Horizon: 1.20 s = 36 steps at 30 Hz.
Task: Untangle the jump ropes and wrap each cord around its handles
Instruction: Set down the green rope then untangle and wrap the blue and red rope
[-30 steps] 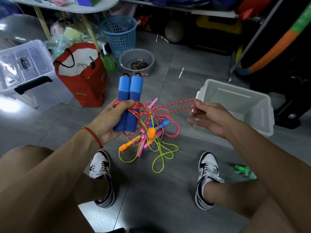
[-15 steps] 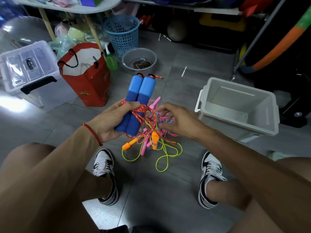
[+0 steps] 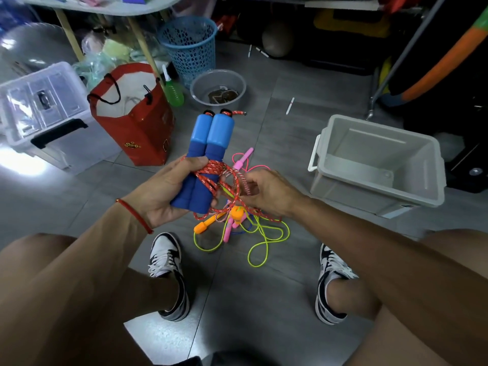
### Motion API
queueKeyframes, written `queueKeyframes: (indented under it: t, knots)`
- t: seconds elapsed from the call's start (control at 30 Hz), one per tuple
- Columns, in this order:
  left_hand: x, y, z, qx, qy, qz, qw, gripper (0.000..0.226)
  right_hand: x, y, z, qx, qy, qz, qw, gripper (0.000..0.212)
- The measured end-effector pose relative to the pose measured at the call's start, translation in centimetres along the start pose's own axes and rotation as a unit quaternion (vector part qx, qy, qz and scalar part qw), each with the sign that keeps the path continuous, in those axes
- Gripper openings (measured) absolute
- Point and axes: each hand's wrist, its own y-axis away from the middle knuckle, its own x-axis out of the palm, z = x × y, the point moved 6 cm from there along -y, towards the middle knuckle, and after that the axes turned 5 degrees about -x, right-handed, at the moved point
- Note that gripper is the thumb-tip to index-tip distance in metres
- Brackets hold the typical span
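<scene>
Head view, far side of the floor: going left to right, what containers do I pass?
Clear lidded box → red bag → blue basket → grey bowl → open grey bin.

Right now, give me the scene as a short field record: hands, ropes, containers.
left hand: grips the blue handles, held side by side
right hand: pinches the red cord beside the handles
red cord: a few turns around the handles, the rest hanging loose
floor pile: pink, orange and yellow-green ropes, tangled
grey bin: to the right, nothing visible inside
red bag: to the left, open
</scene>
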Motion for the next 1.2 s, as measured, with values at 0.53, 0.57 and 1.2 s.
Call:
queueKeyframes:
  t: [0.53,0.57,1.2]
  knots:
    - [-1.1,1.1,0.2,-0.02,-0.006,-0.025,0.999,0.067,0.1,-0.7,0.8,-0.003,0.057,0.036,0.998,0.03]
    - [-1.4,1.2,0.2,-0.02,-0.015,-0.05,0.998,0.061,-0.5,-0.9,0.4,0.01,0.051,0.032,0.998,0.031]
    - [0.2,1.1,-1.5,0.067,0.02,-0.093,0.993,0.031,-14.0,0.3,8.5,-0.015,0.139,-0.016,0.99,0.022]
